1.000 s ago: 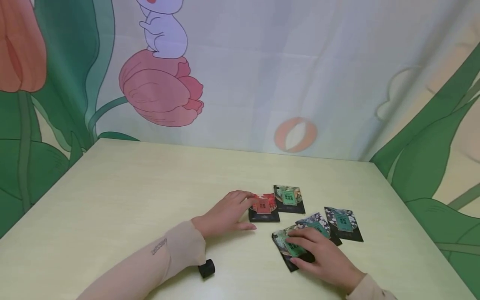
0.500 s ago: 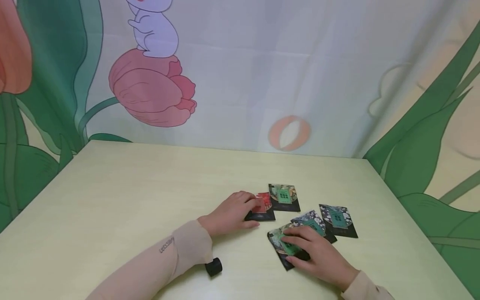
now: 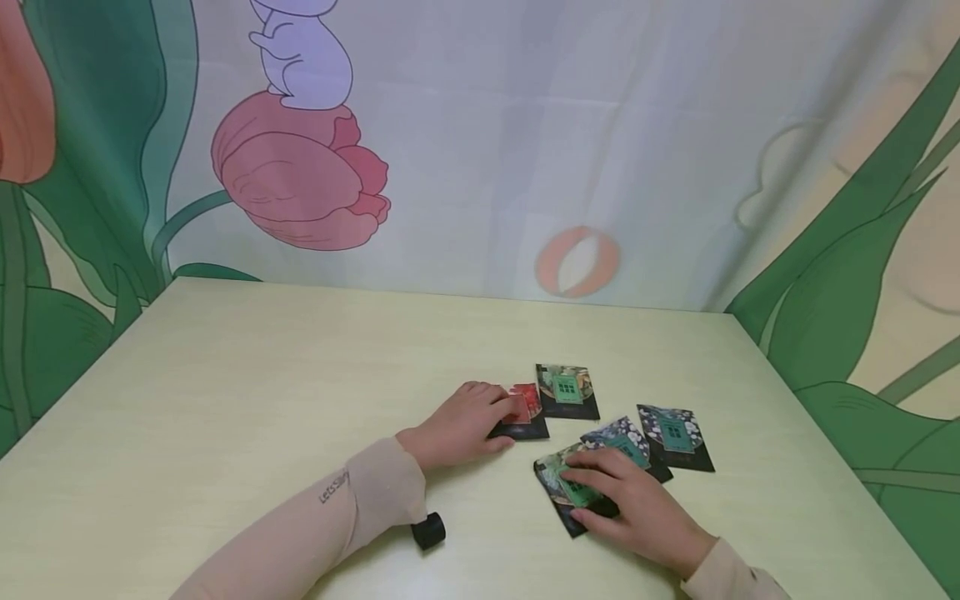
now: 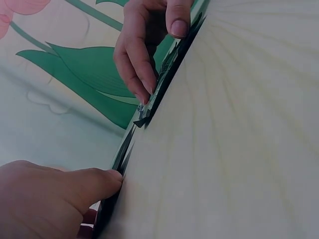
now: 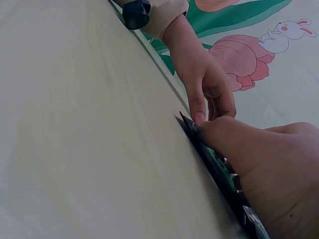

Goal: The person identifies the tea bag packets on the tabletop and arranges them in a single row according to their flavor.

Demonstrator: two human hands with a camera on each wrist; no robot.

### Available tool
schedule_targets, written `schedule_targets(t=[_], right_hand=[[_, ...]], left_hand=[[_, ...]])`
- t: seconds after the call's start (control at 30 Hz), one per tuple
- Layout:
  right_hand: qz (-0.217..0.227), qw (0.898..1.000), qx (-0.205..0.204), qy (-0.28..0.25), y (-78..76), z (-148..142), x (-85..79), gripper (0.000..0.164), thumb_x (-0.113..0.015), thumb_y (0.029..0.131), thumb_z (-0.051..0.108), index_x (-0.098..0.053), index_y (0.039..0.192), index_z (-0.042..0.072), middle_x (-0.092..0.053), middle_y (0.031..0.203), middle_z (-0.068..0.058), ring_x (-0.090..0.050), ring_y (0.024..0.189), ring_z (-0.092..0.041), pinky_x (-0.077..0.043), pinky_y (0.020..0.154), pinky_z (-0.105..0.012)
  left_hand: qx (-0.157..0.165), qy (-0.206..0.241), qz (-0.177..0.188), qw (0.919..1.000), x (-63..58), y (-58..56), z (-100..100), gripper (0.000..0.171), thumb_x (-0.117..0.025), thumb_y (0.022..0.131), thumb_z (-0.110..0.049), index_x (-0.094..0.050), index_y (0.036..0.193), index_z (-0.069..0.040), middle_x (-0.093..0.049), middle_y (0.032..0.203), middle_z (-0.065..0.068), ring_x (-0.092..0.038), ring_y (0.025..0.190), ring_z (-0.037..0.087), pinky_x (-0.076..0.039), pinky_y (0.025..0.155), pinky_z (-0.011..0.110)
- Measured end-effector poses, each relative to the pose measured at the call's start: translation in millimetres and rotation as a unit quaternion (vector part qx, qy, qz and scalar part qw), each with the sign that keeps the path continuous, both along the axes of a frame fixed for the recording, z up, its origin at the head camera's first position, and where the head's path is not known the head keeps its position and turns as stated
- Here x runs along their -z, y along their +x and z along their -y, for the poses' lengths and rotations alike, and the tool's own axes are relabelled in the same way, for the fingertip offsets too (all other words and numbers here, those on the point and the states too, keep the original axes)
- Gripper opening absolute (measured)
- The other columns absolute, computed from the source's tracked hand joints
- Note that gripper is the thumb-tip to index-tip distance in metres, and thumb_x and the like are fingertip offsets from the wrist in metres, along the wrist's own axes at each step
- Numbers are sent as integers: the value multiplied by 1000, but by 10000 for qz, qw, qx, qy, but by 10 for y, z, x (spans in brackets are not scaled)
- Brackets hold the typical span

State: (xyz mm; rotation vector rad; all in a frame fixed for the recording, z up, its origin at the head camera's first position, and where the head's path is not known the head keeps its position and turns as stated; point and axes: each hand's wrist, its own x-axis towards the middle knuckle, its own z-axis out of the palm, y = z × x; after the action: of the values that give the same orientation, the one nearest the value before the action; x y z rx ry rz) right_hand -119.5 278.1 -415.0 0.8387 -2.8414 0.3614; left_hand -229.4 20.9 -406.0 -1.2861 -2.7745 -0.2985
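My left hand (image 3: 461, 425) lies over the left part of a red-and-black packet (image 3: 531, 421), fingertips on its printed face and thumb at its near edge. My right hand (image 3: 637, 504) rests with spread fingers across a green-and-black packet (image 3: 555, 487), which sits at a slant and overlaps a blue floral packet (image 3: 628, 437). In the right wrist view, the right thumb (image 5: 224, 134) touches the dark packet edge (image 5: 199, 147). Seen from the left wrist, the left thumb (image 4: 97, 186) presses at a packet's edge.
Another green packet (image 3: 567, 392) lies behind, beside the red one. A second blue floral packet (image 3: 677, 437) sits at the right. A black cylindrical piece (image 3: 429, 531) shows below the left sleeve (image 3: 382, 487). A printed curtain (image 3: 465, 150) hangs behind the pale table (image 3: 300, 358).
My left hand has moved right, further over the red packet, and its thumb has drawn up to the near edge. The right hand stays on the green packet. The head view has shifted slightly.
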Motion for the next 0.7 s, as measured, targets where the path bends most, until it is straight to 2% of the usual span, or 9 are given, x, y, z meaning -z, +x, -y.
schedule_targets(t=[0.7], right_hand=[[-10, 10000, 25, -7, -4, -7, 14, 38, -65, 88, 48, -66, 120, 28, -56, 130, 12, -52, 119, -11, -52, 94, -37]], left_hand=[[9, -386, -93, 9992, -86, 45, 56, 40, -61, 92, -43, -59, 122, -17, -61, 122, 2, -55, 117, 20, -37, 109, 38]])
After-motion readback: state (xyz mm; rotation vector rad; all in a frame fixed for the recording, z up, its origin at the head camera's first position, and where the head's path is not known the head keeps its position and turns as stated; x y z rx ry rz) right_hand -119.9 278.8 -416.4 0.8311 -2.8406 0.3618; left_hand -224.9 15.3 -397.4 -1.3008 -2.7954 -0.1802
